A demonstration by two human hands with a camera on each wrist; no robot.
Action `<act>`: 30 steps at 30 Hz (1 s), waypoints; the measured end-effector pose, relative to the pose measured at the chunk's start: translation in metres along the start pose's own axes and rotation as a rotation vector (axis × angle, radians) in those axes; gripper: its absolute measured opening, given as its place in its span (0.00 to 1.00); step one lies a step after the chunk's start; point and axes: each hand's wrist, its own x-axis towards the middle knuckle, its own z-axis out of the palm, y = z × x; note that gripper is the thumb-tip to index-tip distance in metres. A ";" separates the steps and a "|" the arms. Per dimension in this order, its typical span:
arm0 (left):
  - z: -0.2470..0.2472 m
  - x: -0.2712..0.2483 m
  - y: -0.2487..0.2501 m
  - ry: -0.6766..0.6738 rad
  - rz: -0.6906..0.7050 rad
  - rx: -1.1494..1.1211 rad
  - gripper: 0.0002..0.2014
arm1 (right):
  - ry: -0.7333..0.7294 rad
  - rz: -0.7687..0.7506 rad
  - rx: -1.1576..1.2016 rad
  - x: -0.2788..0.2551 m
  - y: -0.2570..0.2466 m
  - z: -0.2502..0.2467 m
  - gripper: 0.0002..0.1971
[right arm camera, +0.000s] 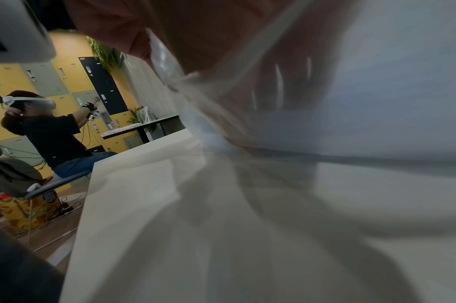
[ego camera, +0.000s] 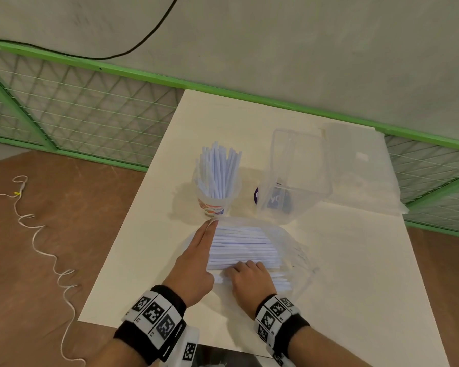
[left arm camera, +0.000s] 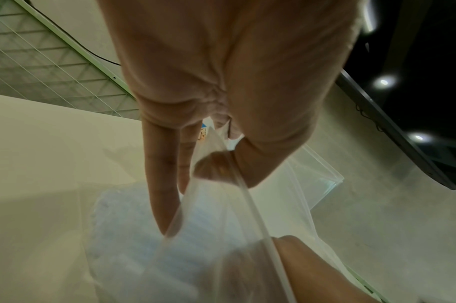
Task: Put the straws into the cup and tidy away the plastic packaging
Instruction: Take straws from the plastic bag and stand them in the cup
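Note:
A printed paper cup (ego camera: 214,205) stands mid-table holding several white straws (ego camera: 219,170) upright. In front of it lies a clear plastic bag (ego camera: 292,250) with a flat pack of white straws (ego camera: 244,247) inside. My left hand (ego camera: 208,234) lies along the bag's left end, fingers straight. In the left wrist view my left hand (left arm camera: 190,194) pinches the bag's film (left arm camera: 221,205) between thumb and fingers. My right hand (ego camera: 243,267) is curled over the near straws and grips a bundle; its fingers (right arm camera: 286,86) show through the film.
A clear plastic box (ego camera: 300,168) stands right of the cup, with a purple item (ego camera: 257,194) partly hidden behind it. A flat clear bag (ego camera: 361,165) lies at the back right. A green mesh fence (ego camera: 90,115) runs behind the table. Another person (right arm camera: 50,133) sits across the room.

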 end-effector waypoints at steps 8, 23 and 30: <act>-0.001 0.001 -0.002 0.003 0.003 -0.008 0.52 | -0.020 -0.001 0.009 0.001 0.000 -0.002 0.20; 0.001 0.002 -0.003 0.006 0.001 -0.012 0.52 | 0.012 -0.027 0.046 -0.001 -0.001 0.003 0.16; 0.000 0.002 -0.002 0.018 0.007 -0.010 0.52 | 0.036 -0.026 0.041 -0.002 -0.001 -0.001 0.23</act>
